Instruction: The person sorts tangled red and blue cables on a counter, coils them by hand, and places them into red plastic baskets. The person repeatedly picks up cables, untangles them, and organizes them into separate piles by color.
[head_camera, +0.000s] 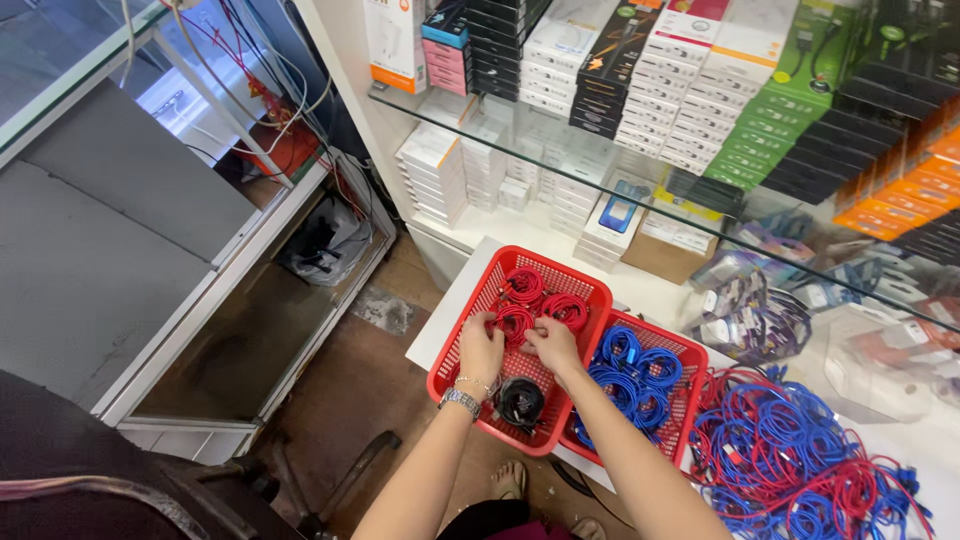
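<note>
Both my hands reach into a red plastic basket (462, 331) on a white counter. My left hand (480, 347), with a bracelet and a watch at the wrist, and my right hand (553, 345) both grip one coiled red cable (514, 324). Two more red cable coils (546, 298) lie beyond it in the basket. A coiled black cable (520, 401) rests at the basket's near end, just under my left wrist.
A second red basket (690, 392) to the right holds coiled blue cables (632, 367). A tangled heap of blue and red cables (800, 460) lies further right. Glass shelves (600, 170) with stacked boxes stand behind. A chair (130, 480) and brown floor (340, 390) are lower left.
</note>
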